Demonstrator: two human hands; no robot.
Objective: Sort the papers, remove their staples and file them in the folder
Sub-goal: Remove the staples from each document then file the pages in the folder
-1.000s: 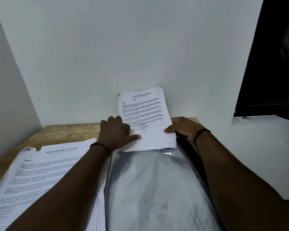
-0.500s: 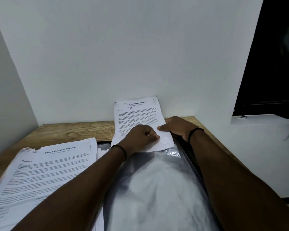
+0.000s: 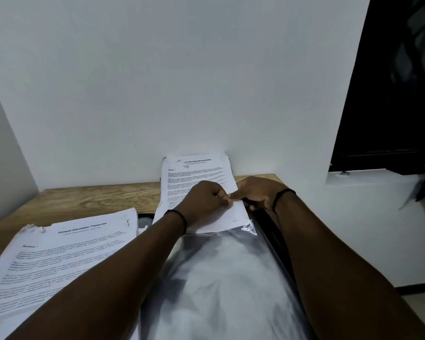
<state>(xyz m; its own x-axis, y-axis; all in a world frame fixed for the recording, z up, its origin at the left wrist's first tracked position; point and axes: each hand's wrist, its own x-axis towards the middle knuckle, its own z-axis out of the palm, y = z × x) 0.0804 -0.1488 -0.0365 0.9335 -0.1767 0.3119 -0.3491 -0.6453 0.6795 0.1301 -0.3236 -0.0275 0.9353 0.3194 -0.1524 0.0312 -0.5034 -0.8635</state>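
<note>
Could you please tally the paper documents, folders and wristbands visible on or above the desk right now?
Paper documents: 2, the internship document and the education transcript stack
Folders: 1, the clear-sleeve folder
Wristbands: 2, left and right
Total: 5

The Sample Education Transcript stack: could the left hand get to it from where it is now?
Probably yes. The left hand pinches the internship sheets at the plastic sleeve's mouth, while the transcript stack lies uncovered just left of its forearm; it would have to release the sheets first.

Left hand [image 3: 204, 202] hides the sheet's [image 3: 196, 177] lower text; body print blurred
</note>
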